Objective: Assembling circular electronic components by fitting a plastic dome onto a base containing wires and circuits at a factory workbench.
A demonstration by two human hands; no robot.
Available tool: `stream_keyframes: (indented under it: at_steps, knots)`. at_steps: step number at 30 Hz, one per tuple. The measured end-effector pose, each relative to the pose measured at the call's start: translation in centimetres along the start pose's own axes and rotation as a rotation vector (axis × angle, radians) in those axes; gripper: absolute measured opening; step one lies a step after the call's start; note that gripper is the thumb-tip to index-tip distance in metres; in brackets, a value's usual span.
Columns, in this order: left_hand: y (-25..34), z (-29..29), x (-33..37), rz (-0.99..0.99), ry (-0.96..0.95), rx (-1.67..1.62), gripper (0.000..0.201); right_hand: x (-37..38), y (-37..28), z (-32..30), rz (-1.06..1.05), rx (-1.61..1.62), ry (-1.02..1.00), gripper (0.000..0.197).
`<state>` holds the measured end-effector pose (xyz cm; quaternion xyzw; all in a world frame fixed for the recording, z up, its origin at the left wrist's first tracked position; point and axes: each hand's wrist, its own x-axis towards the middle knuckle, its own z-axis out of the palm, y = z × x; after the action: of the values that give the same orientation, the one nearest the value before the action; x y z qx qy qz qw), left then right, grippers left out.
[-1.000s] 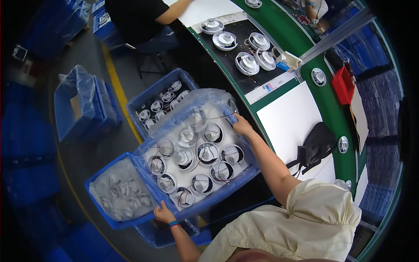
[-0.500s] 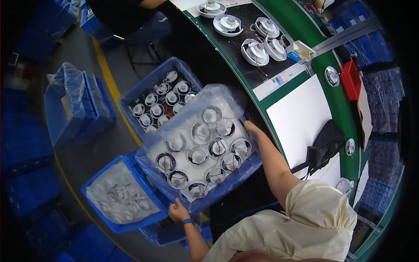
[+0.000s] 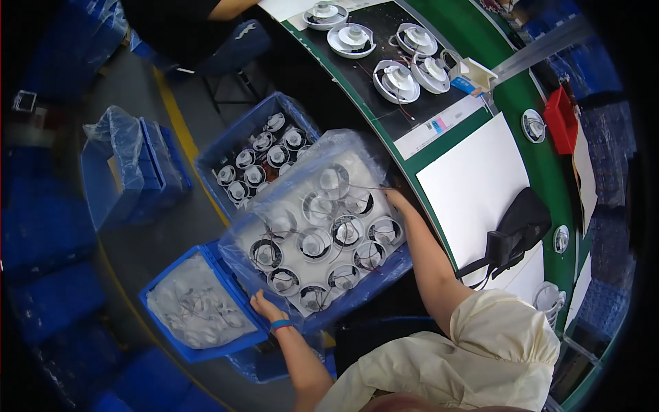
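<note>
In front of me a large blue crate [image 3: 376, 276], lined with clear plastic film, sits tilted over its neighbours. Round white lamp-like units [image 3: 314, 244] with dark rings and thin wires lie in it on a white layer. My right hand [image 3: 395, 199] is closed on the crate's right rim, with some fingers hidden by the edge and film. At the lower left corner, my left hand [image 3: 266, 307] grips the crate's edge, its fingertips partly hidden. A smaller blue crate [image 3: 152, 302] of film-wrapped parts [image 3: 195, 302] stands just left of that hand.
Behind is another blue crate [image 3: 206, 168] of similar units. Lined blue bins [image 3: 123, 185] stand left on the floor. To the right runs a green-edged workbench [image 3: 439, 159] with white units [image 3: 397, 81], a black pouch [image 3: 518, 223] and a red bin [image 3: 560, 123]. Another person's arm [image 3: 232, 8] shows at the top.
My left hand has slid up and left along the crate's lower corner. My right hand stays at the right rim. The whole view has shifted slightly.
</note>
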<state>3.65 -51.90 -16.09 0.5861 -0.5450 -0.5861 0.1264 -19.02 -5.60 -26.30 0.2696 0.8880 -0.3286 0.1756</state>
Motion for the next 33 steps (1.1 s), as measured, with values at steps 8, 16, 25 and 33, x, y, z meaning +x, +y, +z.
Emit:
stream_keyframes:
  at_steps: [8,16,25,33]
  knots:
    - [0.7,-1.5,-0.7,0.023,-0.089,-0.042,0.029,-7.1,-8.4,-4.7,-0.149,-0.206,0.187,0.053]
    - [-2.9,-3.3,1.4,0.104,-0.114,0.042,0.034,-8.4,-8.4,-5.3,-0.44,-0.234,0.344,0.059]
    - [-2.0,-2.1,-9.3,0.748,0.174,0.717,0.06,-24.2,-9.1,-7.7,-0.119,-0.26,0.045,0.067]
    - [5.6,8.7,-24.2,1.069,-0.695,0.355,0.029,-37.4,-9.1,-19.3,-0.697,0.051,-0.283,0.031]
